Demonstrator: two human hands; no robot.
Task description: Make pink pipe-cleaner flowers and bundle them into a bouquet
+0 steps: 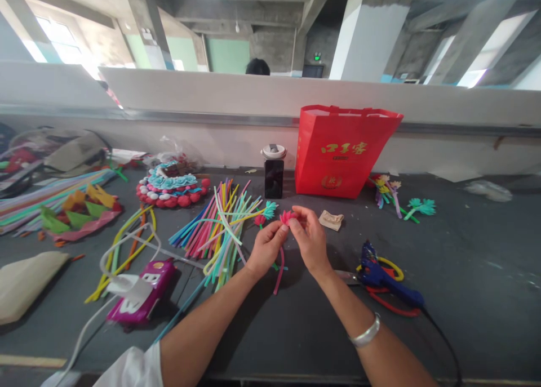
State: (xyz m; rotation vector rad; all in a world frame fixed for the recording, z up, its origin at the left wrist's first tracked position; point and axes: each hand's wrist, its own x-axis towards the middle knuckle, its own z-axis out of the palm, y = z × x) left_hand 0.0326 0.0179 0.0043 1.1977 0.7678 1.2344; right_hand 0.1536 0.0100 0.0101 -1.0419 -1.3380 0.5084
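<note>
"While the coloured stems [198, 225] fan out leftmost, what comes next?"

"The left hand [266, 245], fingertips pinching the pink flower [287, 216] with those of the right hand [310, 239]; neither is clearly nearer."

"Its axis?"

"Uncertain; a pink strip [279, 273] trails beneath, toward the near edge of the tabletop [473, 268]."

"Room?"

"Rightward, a glue gun [389, 283] sits near the right forearm; dark surface stretches beyond."

two hands [267, 245] [311, 241], one phone [274, 179], one glue gun [387, 283]
</note>
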